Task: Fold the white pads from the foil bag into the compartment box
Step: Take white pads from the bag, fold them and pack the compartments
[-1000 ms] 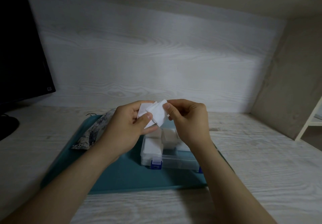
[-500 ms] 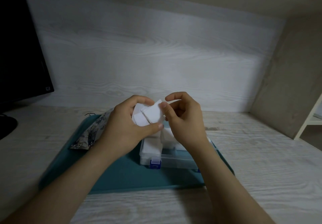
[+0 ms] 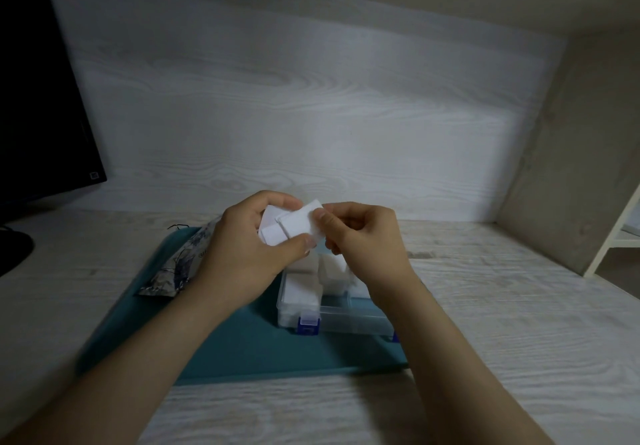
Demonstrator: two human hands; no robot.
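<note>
Above box [image 3: 346, 316], pad [image 3: 299, 226] part-hidden behind left hand [image 3: 242, 254]

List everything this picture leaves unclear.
All in the head view:
- The box: its far and right compartments sit behind both hands, so the filled count is unknown.
- The foil bag: its right end is behind the left hand, and the print is too blurred to read.
- The pad: the left hand and right hand cover its edges, so the number of sheets is unclear.
- The monitor: cut off by the left edge.
</note>
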